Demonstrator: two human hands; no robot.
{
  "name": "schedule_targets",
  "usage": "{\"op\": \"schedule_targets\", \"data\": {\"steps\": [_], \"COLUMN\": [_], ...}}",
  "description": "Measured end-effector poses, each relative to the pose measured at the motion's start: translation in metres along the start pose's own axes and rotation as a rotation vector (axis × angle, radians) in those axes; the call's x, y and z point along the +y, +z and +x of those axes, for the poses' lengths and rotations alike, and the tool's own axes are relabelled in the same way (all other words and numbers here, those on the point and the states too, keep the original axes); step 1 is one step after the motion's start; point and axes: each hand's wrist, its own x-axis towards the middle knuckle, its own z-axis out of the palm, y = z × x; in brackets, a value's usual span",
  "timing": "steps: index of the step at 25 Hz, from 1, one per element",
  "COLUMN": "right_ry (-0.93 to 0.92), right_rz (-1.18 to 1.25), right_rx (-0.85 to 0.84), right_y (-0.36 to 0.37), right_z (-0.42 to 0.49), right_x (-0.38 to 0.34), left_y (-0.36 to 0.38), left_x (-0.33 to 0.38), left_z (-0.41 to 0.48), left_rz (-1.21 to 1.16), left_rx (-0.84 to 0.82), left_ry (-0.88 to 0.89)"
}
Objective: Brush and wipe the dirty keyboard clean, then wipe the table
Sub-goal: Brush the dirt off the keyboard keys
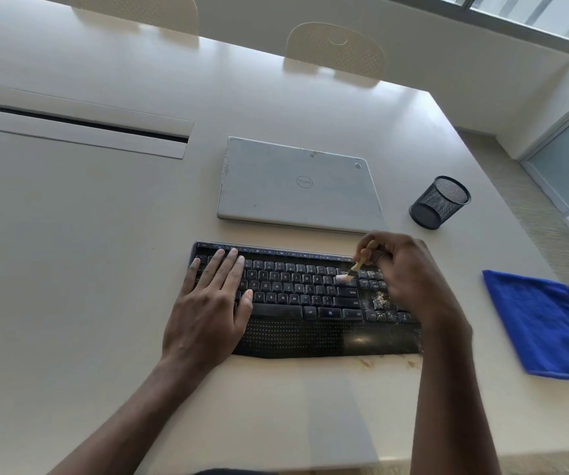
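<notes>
A black keyboard (303, 299) with a wrist rest lies on the cream table (104, 269). Pale crumbs and dust speckle its right side near the arrow keys. My left hand (211, 303) lies flat with straight fingers on the keyboard's left end. My right hand (410, 275) hovers over the right end and pinches a small wooden-handled brush (358, 264). The brush's pale bristles touch the keys near the right edge of the letter block. A folded blue cloth (543, 327) rests on the table to the right of the keyboard.
A shut silver laptop (297, 186) lies just behind the keyboard. A black mesh pen cup (439, 202) stands at its right. A cable slot (77, 126) runs across the table's left. Two chair backs (336, 49) show beyond the far edge. Some crumbs lie on the table by the wrist rest.
</notes>
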Motion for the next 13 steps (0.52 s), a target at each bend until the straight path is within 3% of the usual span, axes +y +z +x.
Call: {"op": "schedule_targets", "data": {"steps": [3, 7, 13], "right_ry": [0.0, -0.062, -0.026], "right_rz": [-0.022, 0.046, -0.029], "right_rx": [0.072, 0.007, 0.083], "right_y": [-0.003, 0.004, 0.0], "right_z": [-0.001, -0.001, -0.005], "right_x": [0.001, -0.007, -0.003], "left_y": [0.0, 0.001, 0.0], "left_x": [0.0, 0.0, 0.0], "left_z": [0.0, -0.001, 0.0], "left_rz": [0.002, -0.006, -0.005], "left_rx": [0.003, 0.005, 0.006], "left_ry": [-0.001, 0.002, -0.004]}}
